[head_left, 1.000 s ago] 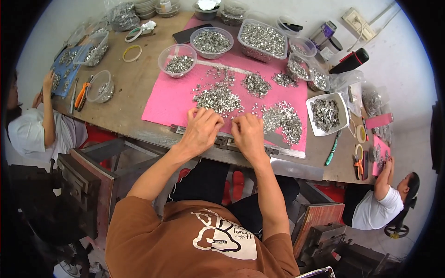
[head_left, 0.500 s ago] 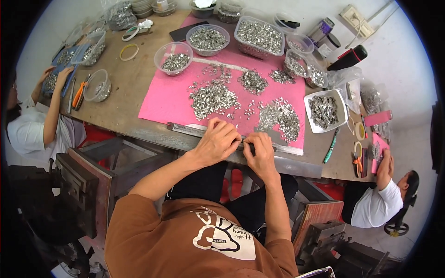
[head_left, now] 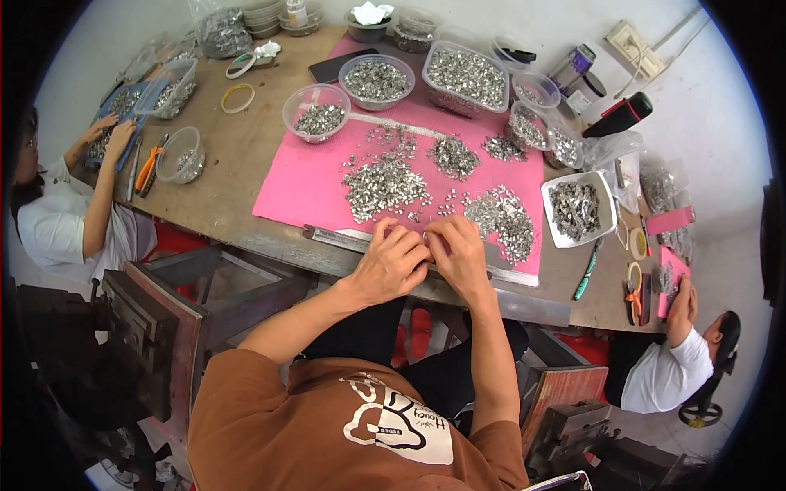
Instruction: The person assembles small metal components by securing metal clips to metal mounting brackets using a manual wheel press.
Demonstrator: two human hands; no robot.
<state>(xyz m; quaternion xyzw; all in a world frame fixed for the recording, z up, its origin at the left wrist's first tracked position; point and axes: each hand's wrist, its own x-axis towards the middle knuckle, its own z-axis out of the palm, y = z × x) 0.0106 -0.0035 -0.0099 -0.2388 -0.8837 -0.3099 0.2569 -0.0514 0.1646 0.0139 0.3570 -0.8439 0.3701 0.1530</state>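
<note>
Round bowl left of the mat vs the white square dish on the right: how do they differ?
The round bowl is clear plastic; the square dish is opaque white. The bowl stands at the pink mat's far left corner, the dish off its right edge on bare table. The bowl's fill looks shallower. Both hold small silvery metal parts.

Left hand (head_left: 391, 263) & right hand (head_left: 460, 255) meet at near edge of the table (head_left: 237, 164); whatever sits betw. the fingers (head_left: 417, 245) is hidden, too small to tell. Metal strip (head_left: 336, 238) partly covered by both hands. Pieces in the silver piles (head_left: 385, 184) too small to make out individually. Co-worker at left (head_left: 57, 221) cut by dark rim; co-worker at right (head_left: 671, 368) only partly seen.
</note>
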